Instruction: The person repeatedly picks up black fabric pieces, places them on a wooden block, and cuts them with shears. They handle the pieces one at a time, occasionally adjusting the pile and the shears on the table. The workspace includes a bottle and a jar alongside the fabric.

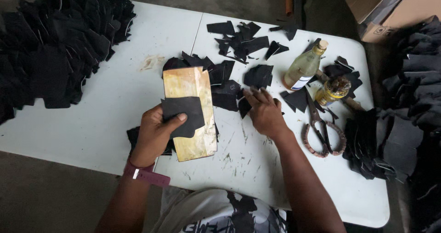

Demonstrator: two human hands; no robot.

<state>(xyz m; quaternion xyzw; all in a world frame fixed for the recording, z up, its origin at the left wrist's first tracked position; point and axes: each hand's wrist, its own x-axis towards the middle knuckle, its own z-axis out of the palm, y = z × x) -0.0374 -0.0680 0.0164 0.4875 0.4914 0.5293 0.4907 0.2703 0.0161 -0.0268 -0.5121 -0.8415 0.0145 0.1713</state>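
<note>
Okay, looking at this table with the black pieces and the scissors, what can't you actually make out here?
Head view only:
- Board: its middle is covered by the black piece in the left hand.
- Right hand: fingertips rest on scraps; whether they pinch one, unclear.
- Jar: contents too small to tell.
- Right pile: cut off by the frame edge.
- Box: cut off at top.

A single head-worn view looks steeply down from above the near edge of the white surface (115, 118), close over both forearms, facing its far edge; the floor shows beyond every edge.
</note>
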